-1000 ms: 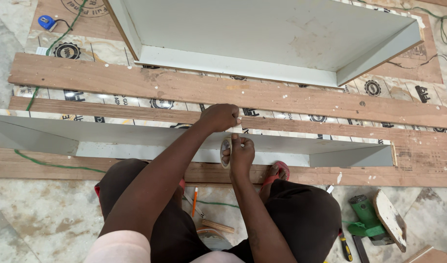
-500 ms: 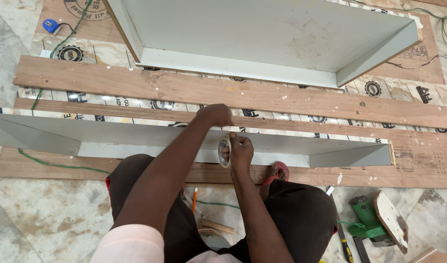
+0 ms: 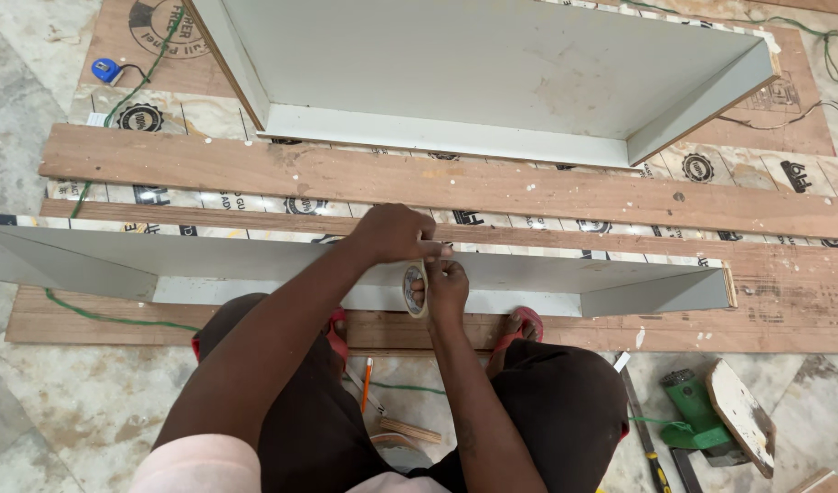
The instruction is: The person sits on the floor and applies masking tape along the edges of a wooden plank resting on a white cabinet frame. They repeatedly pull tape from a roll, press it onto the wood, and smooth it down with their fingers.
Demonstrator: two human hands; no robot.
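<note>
Right hand (image 3: 446, 288) has its fingers curled through a tape roll (image 3: 413, 288), dead center over the grey panel (image 3: 254, 260). Left hand (image 3: 396, 233), at 11 o'clock, looks pinched on the tape end, kinda hard to tell.

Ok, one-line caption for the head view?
Right hand holds a tape roll while left hand presses on the grey panel's edge.
</note>
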